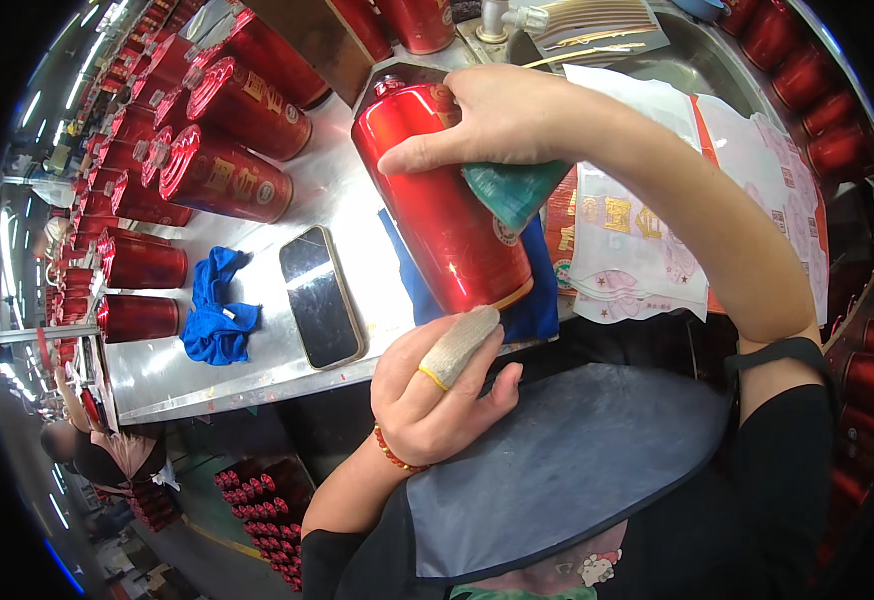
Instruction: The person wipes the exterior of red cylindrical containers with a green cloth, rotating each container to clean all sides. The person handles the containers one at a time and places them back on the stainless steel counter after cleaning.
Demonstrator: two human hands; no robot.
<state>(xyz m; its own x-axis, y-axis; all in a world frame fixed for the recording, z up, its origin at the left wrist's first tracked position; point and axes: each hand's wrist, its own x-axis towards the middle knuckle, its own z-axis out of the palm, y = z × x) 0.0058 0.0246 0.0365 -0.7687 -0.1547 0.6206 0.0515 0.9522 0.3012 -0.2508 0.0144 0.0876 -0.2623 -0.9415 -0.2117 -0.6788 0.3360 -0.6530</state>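
Observation:
A glossy red bottle [447,240] lies tilted on a folded blue cloth [540,280], its neck toward the far left and its base toward me. My right hand [502,120] reaches over its upper part, thumb across the front and other fingers partly hidden behind. Under that palm sits a green, flat, triangular piece [517,190], perhaps a scraper, against the bottle's side. My left hand [437,385] is by the base, thumb apart. Its index finger wears a pale fabric finger cot [462,345] with a yellow edge, the tip at the base's rim.
On the metal table [267,390] lie a phone [321,295] and a crumpled blue cloth [219,308]. Several red bottles [227,175] stand at the left. Printed paper sheets [637,240] lie at the right, before a sink [702,60]. Another person [107,450] is at far left.

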